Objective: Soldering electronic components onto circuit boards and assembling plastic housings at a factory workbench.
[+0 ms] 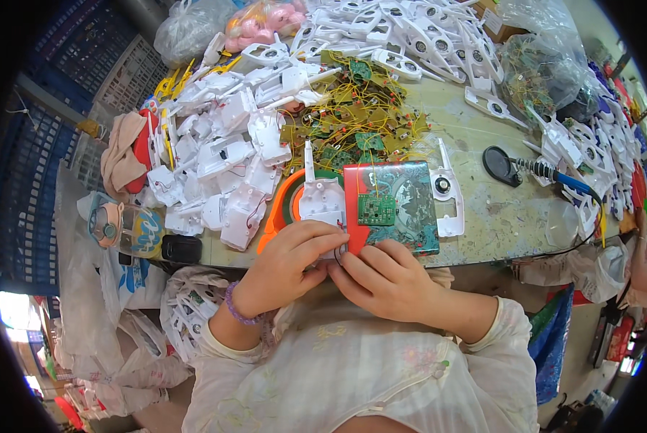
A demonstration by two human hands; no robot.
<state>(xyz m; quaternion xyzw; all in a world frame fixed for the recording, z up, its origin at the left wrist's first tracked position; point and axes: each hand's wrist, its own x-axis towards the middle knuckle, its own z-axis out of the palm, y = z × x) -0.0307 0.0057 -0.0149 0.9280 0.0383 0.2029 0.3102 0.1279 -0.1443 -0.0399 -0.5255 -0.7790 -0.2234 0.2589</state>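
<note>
My left hand, a purple beaded bracelet on its wrist, lies over the lower end of a white plastic housing. My right hand meets it at the fingertips. Both hands are closed around thin dark wires at the housing's lower end; the fingers partly hide them. A green circuit board with yellow wires rests just beyond my right hand, on a flat red and teal box. Right of the box lies a white shell with a round speaker. An orange ring-shaped object sits partly under the housing.
White housings are heaped at left, wired circuit boards behind, and speaker shells at the back. A soldering iron lies at right beside a dark round dish. A bottle and black case stand near the left edge.
</note>
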